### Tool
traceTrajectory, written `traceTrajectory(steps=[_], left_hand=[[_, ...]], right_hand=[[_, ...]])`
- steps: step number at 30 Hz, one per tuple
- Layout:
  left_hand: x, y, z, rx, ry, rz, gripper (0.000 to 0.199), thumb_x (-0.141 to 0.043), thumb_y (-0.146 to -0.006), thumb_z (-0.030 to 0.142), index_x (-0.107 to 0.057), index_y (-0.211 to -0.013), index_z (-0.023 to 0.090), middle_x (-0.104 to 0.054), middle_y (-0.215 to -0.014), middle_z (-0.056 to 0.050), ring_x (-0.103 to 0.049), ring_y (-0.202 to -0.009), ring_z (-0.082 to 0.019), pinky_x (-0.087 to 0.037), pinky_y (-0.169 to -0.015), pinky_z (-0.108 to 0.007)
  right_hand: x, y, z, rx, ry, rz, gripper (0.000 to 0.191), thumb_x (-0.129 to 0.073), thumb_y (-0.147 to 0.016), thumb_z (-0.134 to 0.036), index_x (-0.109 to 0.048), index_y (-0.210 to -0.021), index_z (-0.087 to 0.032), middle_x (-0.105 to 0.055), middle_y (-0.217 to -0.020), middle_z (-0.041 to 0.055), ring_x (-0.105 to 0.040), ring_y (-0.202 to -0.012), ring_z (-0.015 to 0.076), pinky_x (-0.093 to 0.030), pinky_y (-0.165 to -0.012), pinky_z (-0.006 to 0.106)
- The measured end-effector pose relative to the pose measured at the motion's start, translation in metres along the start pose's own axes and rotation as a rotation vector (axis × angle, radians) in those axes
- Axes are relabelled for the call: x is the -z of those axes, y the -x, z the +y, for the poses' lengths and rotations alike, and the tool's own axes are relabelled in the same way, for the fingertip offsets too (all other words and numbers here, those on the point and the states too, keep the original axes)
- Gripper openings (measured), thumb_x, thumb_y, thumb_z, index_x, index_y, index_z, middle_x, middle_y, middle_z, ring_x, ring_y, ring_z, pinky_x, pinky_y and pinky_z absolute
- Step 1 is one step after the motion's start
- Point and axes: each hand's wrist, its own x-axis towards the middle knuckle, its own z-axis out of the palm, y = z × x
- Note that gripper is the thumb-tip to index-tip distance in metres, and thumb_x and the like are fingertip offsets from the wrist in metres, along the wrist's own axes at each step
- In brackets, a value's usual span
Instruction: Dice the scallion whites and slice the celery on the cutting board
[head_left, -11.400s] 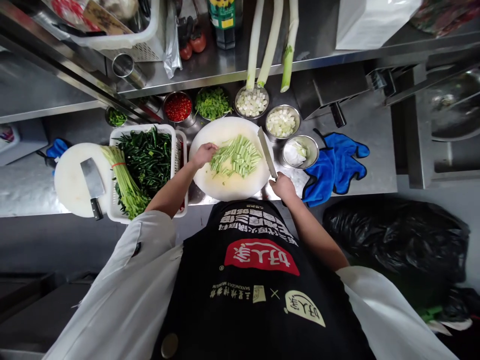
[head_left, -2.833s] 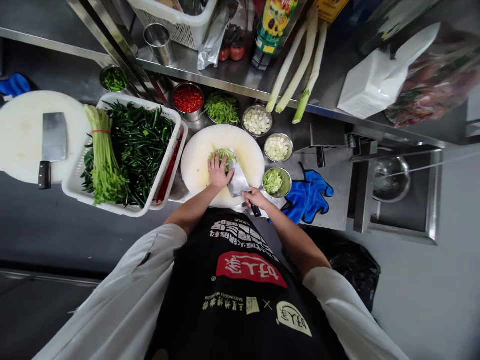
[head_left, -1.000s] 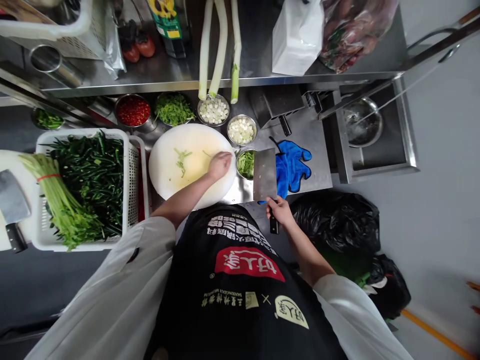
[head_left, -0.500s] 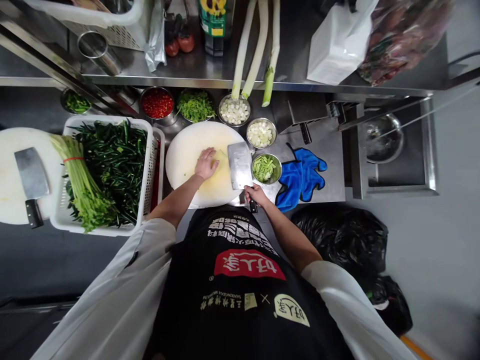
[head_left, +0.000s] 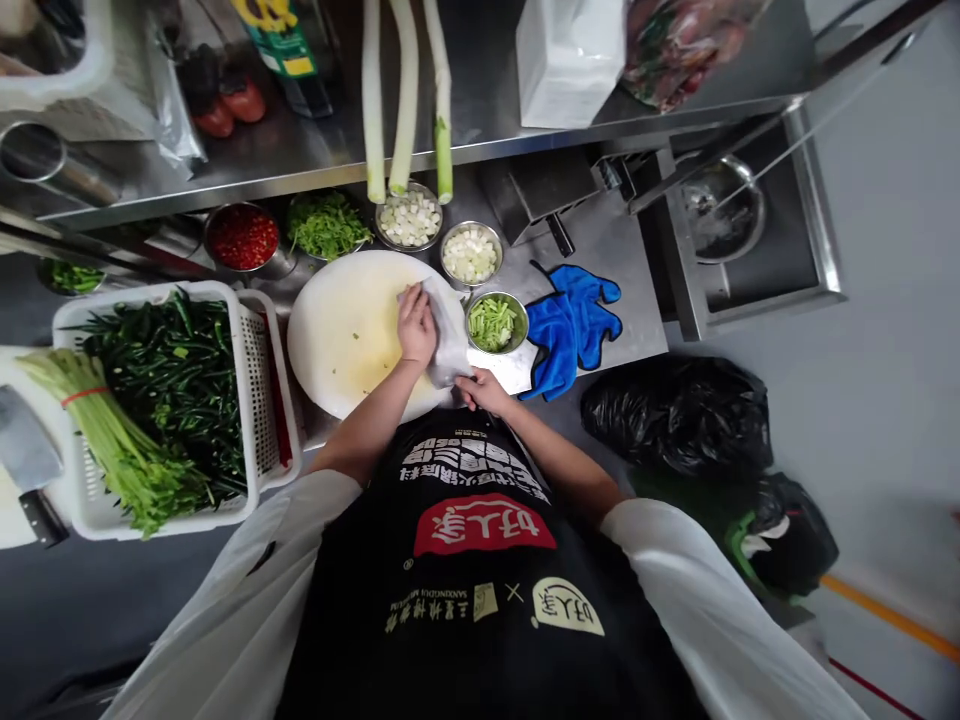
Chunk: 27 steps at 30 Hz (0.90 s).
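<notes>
My right hand (head_left: 482, 390) is closed round the handle of a cleaver (head_left: 448, 338) at the right side of the round white cutting board (head_left: 330, 330). The wide blade is slightly blurred and lies over the board's right part. My left hand (head_left: 417, 328) rests against the blade's left side, its fingers pointing up and close together; whether they grip it is hard to tell. A few small green bits lie on the board. Just right of the blade stands a steel bowl of cut green pieces (head_left: 492, 323).
Bowls of white pieces (head_left: 471, 254), leafy greens (head_left: 328, 226) and red chillies (head_left: 241, 238) stand behind the board. A white basket (head_left: 251, 400) is left, a blue cloth (head_left: 574, 325) right. Leeks (head_left: 405, 90) overhang the shelf edge.
The view has shifted and turned. The cleaver has tilted and moved over the board towards my left hand, which has gone from lying spread on the board to touching the blade.
</notes>
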Motion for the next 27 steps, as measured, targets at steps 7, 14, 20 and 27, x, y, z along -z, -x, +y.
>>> traceTrajectory(steps=[7, 14, 20, 27], left_hand=[[-0.099, -0.010, 0.081, -0.112, 0.012, -0.276, 0.041, -0.045, -0.104, 0.015, -0.079, -0.127, 0.020, -0.073, -0.143, -0.010, -0.064, -0.142, -0.022, -0.038, -0.133, -0.047], [-0.076, -0.025, 0.074, -0.025, -0.450, -0.482, 0.047, -0.050, -0.097, 0.009, -0.074, -0.137, 0.012, -0.074, -0.141, -0.015, -0.068, -0.133, -0.027, -0.042, -0.127, -0.042], [-0.076, -0.047, 0.088, -0.027, -0.685, -0.756, 0.040, -0.049, -0.102, 0.015, -0.076, -0.132, 0.018, -0.079, -0.127, -0.015, -0.073, -0.121, -0.028, -0.051, -0.113, -0.040], [-0.121, -0.097, 0.075, 0.027, -0.599, -0.775, 0.010, -0.072, -0.084, 0.013, -0.076, -0.091, 0.007, -0.079, -0.096, -0.023, -0.075, -0.109, -0.038, -0.056, -0.104, -0.054]], right_hand=[[0.089, 0.059, -0.010, -0.010, 0.057, 0.496, 0.042, -0.069, -0.086, -0.065, -0.053, -0.083, -0.026, -0.053, -0.048, -0.0066, -0.048, -0.038, 0.0145, -0.035, -0.042, 0.027], [0.149, 0.071, 0.000, -0.006, 0.131, 0.539, 0.045, -0.066, -0.085, -0.069, -0.058, -0.084, -0.024, -0.055, -0.050, -0.0044, -0.053, -0.040, 0.0157, -0.040, -0.044, 0.027], [0.170, 0.072, 0.018, -0.014, -0.015, 0.507, 0.055, -0.070, -0.079, -0.077, -0.056, -0.082, -0.025, -0.055, -0.051, -0.0047, -0.051, -0.039, 0.0143, -0.038, -0.041, 0.026], [0.185, 0.091, 0.028, -0.039, -0.120, 0.523, 0.057, -0.073, -0.078, -0.079, -0.053, -0.078, -0.025, -0.054, -0.049, -0.0056, -0.049, -0.038, 0.0127, -0.038, -0.040, 0.025]])
